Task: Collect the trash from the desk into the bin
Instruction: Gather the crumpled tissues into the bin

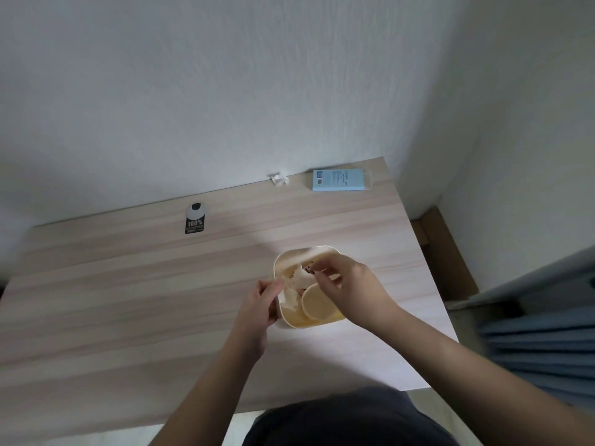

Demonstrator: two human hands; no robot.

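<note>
Head view. A cream, square bin [291, 256] with rounded corners stands on the pale wood-grain desk [128, 284], near its right half. Inside lie crumpled white paper [297, 281] and a round cream lid or cup [317, 302]. The left hand [257, 309] grips the bin's left rim, fingers closed on it. The right hand [349, 284] hovers over the opening, fingertips pinched on a small dark scrap [310, 269]. Along the far edge rest a black tag [194, 220], a white paper scrap [278, 179] and a light-blue box [341, 180]
</note>
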